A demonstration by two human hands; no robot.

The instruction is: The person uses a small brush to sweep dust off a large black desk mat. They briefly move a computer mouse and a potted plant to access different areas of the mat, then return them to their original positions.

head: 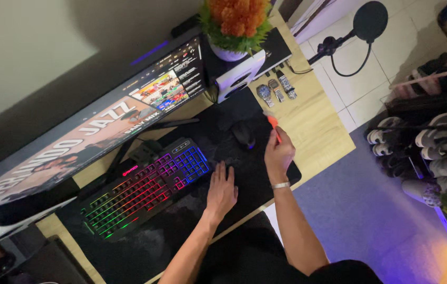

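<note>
Brush (273, 126), orange, is pinched in the right hand (278, 155) above the black mat (265, 179), near the mouse (244, 135). Left hand (222, 192) lies flat on the mat, fingers together, beside the keyboard (147, 186).

1. The brush (274, 126) is small, with an orange handle and a pale tuft at its tip. The right hand (278, 156) grips it by the lower end. It stands tilted, tuft pointing toward 11 o'clock, raised just over the black desk mat (192, 221), with the dark mouse at its 8 o'clock.
2. The black desk mat is wide and dark, faintly mottled, lying flat on the wooden desk (318, 126). The left hand (222, 190) rests palm down on it with fingers spread, just at 3 o'clock of the keyboard.
</note>
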